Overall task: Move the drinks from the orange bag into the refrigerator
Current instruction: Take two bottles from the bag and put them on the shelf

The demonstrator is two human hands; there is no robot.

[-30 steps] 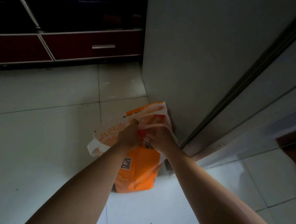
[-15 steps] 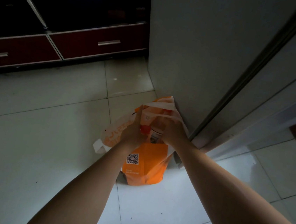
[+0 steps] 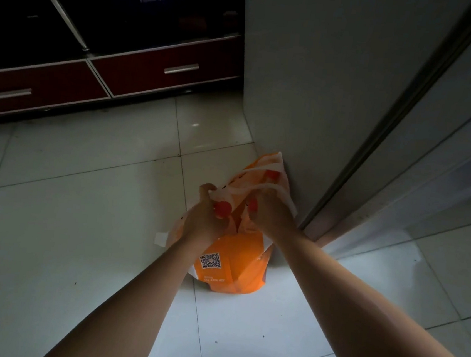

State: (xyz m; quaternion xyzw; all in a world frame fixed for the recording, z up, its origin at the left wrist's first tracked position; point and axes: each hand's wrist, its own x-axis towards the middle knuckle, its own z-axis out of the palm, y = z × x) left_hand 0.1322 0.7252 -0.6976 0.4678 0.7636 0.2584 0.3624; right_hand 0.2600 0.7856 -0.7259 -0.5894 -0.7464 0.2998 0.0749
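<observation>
The orange bag (image 3: pixel 233 268) with a QR code stands on the tiled floor against the refrigerator (image 3: pixel 318 94), whose grey doors are closed. My left hand (image 3: pixel 205 218) grips the left side of the bag's white rim. My right hand (image 3: pixel 271 215) grips the right side of the rim by the white handle. Between my hands the bag's mouth is pulled apart, and the red caps of drinks show inside: one (image 3: pixel 223 209) by my left hand, one (image 3: pixel 253 204) by my right thumb, one (image 3: pixel 271 175) farther back. The bottles' bodies are hidden in the bag.
A dark cabinet with red drawers (image 3: pixel 164 69) and metal handles runs along the back left. Pale floor tiles (image 3: pixel 78 220) spread to the left and in front of the bag. The room is dim.
My hands have spread the bag's mouth wider, so more red caps show. The view has shifted a little, with the bag sitting farther right in the frame.
</observation>
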